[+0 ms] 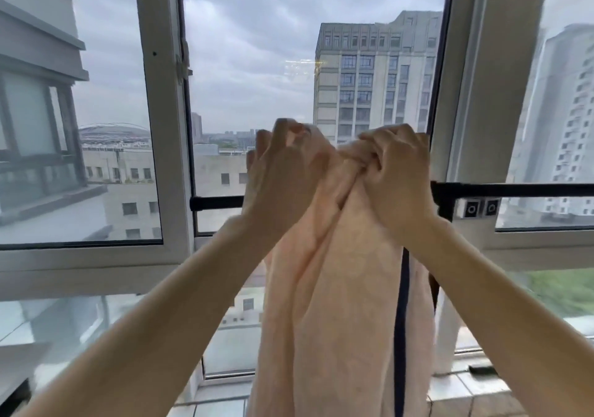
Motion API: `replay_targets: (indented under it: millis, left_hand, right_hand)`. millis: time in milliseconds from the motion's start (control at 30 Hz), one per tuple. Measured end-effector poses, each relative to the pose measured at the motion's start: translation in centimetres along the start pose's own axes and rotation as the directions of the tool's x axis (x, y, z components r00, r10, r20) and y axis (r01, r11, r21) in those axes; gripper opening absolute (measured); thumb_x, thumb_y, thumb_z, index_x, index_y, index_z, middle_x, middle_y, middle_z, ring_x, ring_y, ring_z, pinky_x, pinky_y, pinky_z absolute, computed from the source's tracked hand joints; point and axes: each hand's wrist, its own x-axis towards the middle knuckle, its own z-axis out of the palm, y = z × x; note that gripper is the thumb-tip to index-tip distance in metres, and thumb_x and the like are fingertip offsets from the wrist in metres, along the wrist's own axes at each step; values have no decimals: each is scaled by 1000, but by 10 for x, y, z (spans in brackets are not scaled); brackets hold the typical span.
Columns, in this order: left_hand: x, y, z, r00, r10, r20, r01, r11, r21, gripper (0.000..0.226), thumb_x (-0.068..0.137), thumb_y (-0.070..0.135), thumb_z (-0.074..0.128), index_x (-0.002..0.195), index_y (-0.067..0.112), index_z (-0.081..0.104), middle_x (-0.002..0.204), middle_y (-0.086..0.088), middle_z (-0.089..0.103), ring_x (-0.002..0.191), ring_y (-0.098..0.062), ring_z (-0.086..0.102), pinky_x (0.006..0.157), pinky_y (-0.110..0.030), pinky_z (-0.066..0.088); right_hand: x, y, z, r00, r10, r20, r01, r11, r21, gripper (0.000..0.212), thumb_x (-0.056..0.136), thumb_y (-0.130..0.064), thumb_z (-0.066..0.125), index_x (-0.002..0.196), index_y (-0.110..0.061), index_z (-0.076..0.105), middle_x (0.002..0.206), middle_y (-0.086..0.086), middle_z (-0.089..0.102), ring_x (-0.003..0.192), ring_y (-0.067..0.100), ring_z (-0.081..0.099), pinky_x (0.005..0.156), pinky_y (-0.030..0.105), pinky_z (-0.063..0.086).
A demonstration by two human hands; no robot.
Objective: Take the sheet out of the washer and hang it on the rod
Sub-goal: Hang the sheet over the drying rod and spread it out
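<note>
White-framed window [154, 101] panes fill the view, with grey sky and a tall pale tower block [373, 79] outside toward 1 o'clock, and a lower grey building [35, 72] at 9 o'clock. Across the middle, from 9 to 3 o'clock, runs the black rod [514, 190]. Its centre stretch is hidden behind the cloth and both wrists. A small white switch box [479, 208] with two round buttons sits just under the rod at 3 o'clock.

Peach-pink, with a navy stripe down its right side, the sheet [337, 288] hangs from the centre straight down to 6 o'clock, in front of the rod. Its bunched top rises above rod level, and whether any of it lies over the rod cannot be told.

Both bare forearms reach up from 7 and 5 o'clock. The right hand [395, 172] has its fingers curled tight into the gathered top of the sheet. The left hand [283, 162], somewhat blurred, sits just beside it at the sheet's 11 o'clock corner, with bent fingers gripping the top fold.
</note>
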Motion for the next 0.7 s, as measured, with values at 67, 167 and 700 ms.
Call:
replay_targets:
  millis: [67, 167, 700]
  left_hand:
    - [10, 4, 9, 978, 62, 198, -58, 998, -22, 36, 98, 47, 41, 108, 19, 63, 122, 2, 57, 103, -17, 55, 88, -37, 47]
    - [-5, 7, 33, 937, 51, 346, -93, 990, 105, 43, 98, 55, 26, 82, 19, 45, 80, 5, 58, 58, -8, 48, 57, -29, 39]
    - [22, -22, 32, 809, 86, 582, 17, 986, -168, 35, 99, 22, 45, 69, 12, 57, 62, 1, 54, 56, -12, 49, 54, -25, 37]
  right_hand:
    - [5, 22, 0, 990, 38, 135, -15, 986, -165, 26, 92, -16, 50, 114, -21, 63, 111, 6, 60, 106, 32, 50, 96, 28, 32]
    - [-15, 36, -5, 933, 51, 356, 28, 976, -215, 27, 92, -52, 42, 98, -29, 55, 101, -3, 59, 105, 32, 49, 96, 51, 39]
    - [-56, 38, 12, 985, -27, 168, 83, 937, -340, 62, 95, -53, 30, 141, -11, 38, 142, 14, 41, 134, 40, 32, 111, 54, 25]
